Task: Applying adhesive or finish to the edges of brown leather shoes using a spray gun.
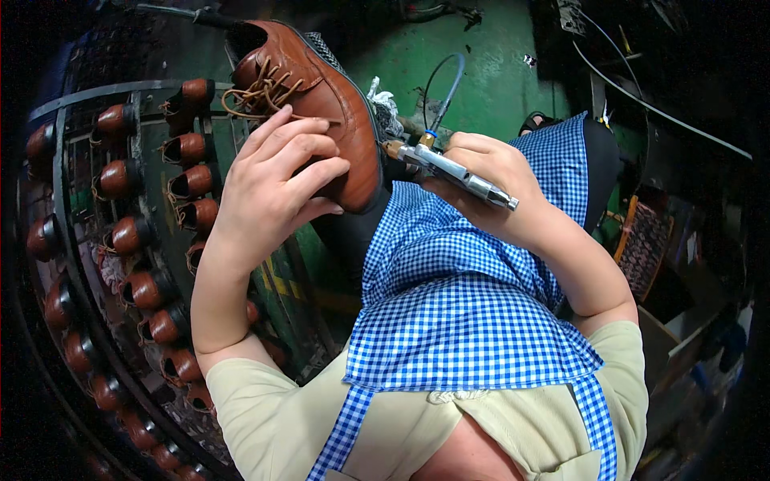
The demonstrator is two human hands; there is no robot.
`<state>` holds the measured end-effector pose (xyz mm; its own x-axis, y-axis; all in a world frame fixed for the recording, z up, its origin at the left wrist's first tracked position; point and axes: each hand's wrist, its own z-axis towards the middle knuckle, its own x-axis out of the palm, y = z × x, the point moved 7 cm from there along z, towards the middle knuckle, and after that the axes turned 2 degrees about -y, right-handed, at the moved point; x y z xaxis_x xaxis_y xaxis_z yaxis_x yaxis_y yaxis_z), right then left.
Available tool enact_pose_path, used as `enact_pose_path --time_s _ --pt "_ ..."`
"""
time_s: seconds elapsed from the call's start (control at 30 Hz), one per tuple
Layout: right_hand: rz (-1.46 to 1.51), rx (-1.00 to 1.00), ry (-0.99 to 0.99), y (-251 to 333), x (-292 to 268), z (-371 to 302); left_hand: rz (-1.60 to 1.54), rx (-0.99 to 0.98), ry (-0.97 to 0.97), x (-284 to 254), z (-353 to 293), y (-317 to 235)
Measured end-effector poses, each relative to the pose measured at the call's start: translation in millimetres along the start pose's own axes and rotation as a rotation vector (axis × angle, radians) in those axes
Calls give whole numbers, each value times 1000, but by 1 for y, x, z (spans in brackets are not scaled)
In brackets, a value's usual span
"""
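Observation:
A brown leather lace-up shoe [343,100] with a dark sole edge is at upper centre-left, its toe toward me. Its tan laces [265,92] are tied in a loose bow. My left hand [277,172] is curved over the near left side of the toe, gripping it. My right hand [493,164] is wrapped round a metal spray gun [461,174] with a brass nozzle. That nozzle points left at the shoe's right edge, close to it. A thin hose [459,76] loops up from the gun. What supports the shoe underneath is mostly hidden.
A metal rack [76,232] on the left carries rows of similar brown shoes [128,235]. My blue checked apron [473,329] covers my lap. Crumpled whitish material [385,104] lies beyond the nozzle. A pale cable [666,120] crosses the upper right above the green floor [505,48].

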<state>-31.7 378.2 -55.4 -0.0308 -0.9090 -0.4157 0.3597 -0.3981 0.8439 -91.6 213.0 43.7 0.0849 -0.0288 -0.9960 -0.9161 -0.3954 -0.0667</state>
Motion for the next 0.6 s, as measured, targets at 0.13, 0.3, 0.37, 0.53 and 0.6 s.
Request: enact_pose_path --time_s 0.13,0.3,0.37,0.53,0.6 --pt "15 -38 -11 4 -6 -4 -71 13 42 7 9 3" --pt "9 -7 19 5 -13 -10 -107 20 11 9 18 3" --pt "-4 2 23 5 -17 -12 -110 16 0 11 22 4" --pt "-2 -12 -21 6 -29 -15 -84 -16 -67 12 31 4" --pt "-17 -14 -29 5 -33 -16 -67 -25 -78 13 35 3"
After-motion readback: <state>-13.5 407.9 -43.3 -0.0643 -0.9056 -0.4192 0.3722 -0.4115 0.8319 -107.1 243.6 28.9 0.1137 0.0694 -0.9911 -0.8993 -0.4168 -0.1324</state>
